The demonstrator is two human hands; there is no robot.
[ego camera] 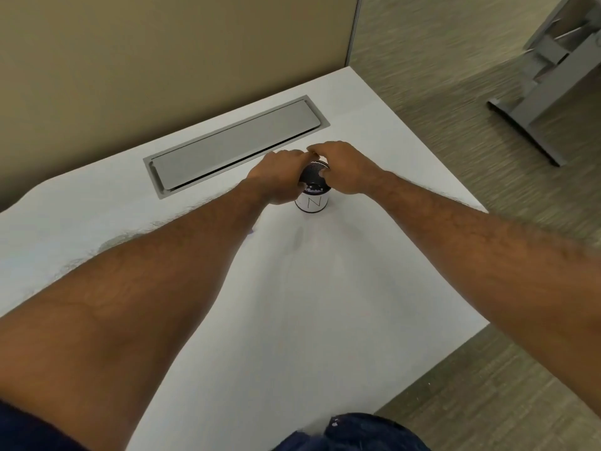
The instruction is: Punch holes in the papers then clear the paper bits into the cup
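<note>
You face a white table (325, 304) that runs to a beige partition (130, 60), with a grey hatch (237, 144) sunk in its far side. Just near the hatch stands the black mesh cup (313, 203), marked N. Your left hand (279, 177) grips its left side. Your right hand (346, 167) curls over the rim, thumb on the mesh. Your fingertips hide the far rim, and the pale bits (312, 189) inside are blurred.

Single view, worn on the head, wide-angle. Looks forward and steeply down from the near edge of the flat white desktop (325, 304), aimed roughly at the black mesh cup with a white paper label (313, 203) just in front of the long grey rectangular metal hatch (237, 146). Close above that desktop. Rolled, setting the hatch on a diagonal.
</note>
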